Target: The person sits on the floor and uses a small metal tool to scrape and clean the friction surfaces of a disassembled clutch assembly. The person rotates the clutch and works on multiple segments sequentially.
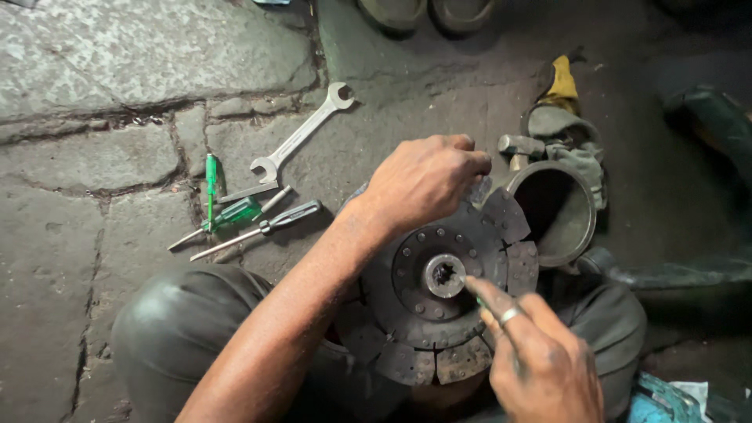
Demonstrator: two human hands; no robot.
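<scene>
At centre frame, a person's left hand (423, 182) grips the upper rim of a clutch disc (439, 294) resting on the lap, while the right hand (540, 364) pinches a small green tool at its hub (444, 275). A wrench (301, 135) and screwdrivers (239, 219) lie at left.

The round clutch disc (439, 290) is dull, dirty metal with rough, rusty pads. The wrench (301, 135) is smooth, shiny metal. The screwdriver (229, 217) has a glossy green plastic handle. The floor (94, 164) is rough stone.
</scene>
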